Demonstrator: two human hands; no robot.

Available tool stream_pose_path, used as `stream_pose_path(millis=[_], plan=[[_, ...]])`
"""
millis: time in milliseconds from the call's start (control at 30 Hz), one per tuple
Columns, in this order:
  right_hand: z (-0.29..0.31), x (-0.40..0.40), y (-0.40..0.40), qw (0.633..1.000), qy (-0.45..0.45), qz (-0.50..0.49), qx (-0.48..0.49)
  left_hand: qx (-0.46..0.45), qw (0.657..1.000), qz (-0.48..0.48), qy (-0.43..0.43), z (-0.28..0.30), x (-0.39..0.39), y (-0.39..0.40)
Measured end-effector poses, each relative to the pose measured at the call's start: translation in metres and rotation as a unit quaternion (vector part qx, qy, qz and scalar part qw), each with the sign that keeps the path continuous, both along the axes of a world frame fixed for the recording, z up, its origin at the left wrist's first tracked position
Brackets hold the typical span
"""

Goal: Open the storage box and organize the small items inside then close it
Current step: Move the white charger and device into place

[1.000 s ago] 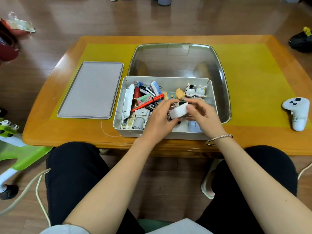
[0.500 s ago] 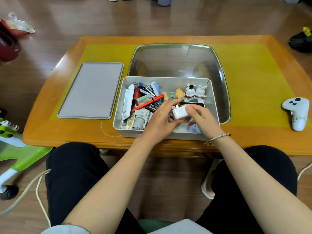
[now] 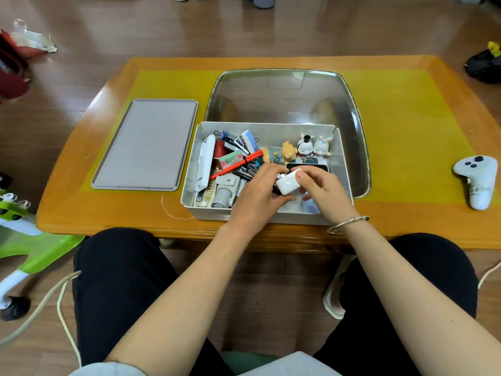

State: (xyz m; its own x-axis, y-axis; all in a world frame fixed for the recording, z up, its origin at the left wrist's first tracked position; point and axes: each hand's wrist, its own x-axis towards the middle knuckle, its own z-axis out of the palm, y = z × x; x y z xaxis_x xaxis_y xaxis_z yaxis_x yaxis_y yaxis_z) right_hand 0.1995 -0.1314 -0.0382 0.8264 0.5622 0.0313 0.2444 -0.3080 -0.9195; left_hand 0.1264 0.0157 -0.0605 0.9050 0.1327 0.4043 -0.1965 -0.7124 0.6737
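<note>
Table [image 3: 406, 126]: orange wood with a yellow mat, on a wood floor.
Box [image 3: 189, 185]: open, at the table's near edge, full of small items.
Lid [image 3: 146, 145]: flat on the mat, just left of the box.
Left hand [image 3: 257, 196]: over the box, fingers curled, touching the block.
Right hand [image 3: 322, 191]: pinches a white block [image 3: 288, 183] above the box.
Controller [image 3: 477, 180]: well right of the box.

Little text can be read. On a black-and-white packet [image 3: 235, 143] lying at the far left of the storage box [image 3: 342, 147], the letters "BEN" are seen, the rest being cut off by neighbouring items. Small red print is borne by a green and pink packet [image 3: 230, 160] beside it, but it is too small to be read.
</note>
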Motion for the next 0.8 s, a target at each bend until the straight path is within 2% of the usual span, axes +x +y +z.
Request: stream_pose_path(millis=[267, 400, 600, 700, 800], plan=[[-0.001, -0.002, -0.004, 1.0, -0.01, -0.01, 0.024, -0.023, 0.998, 0.059, -0.006, 0.0, -0.001, -0.006], [0.0, -0.005, -0.004, 0.999, -0.018, -0.011, 0.037, -0.042, 0.998, 0.052, 0.003, 0.003, 0.0, -0.004], [0.002, -0.001, -0.006, 0.998, 0.0, 0.011, 0.062, -0.139, 0.988, 0.025, 0.062, 0.008, 0.001, 0.002], [0.005, 0.001, -0.002, 0.995, 0.036, 0.012, 0.089, -0.14, 0.985, -0.001, 0.1, 0.008, 0.004, 0.005], [0.006, 0.005, -0.002, 0.997, 0.02, -0.016, 0.067, -0.106, 0.986, -0.035, 0.12, 0.008, 0.008, 0.007]])
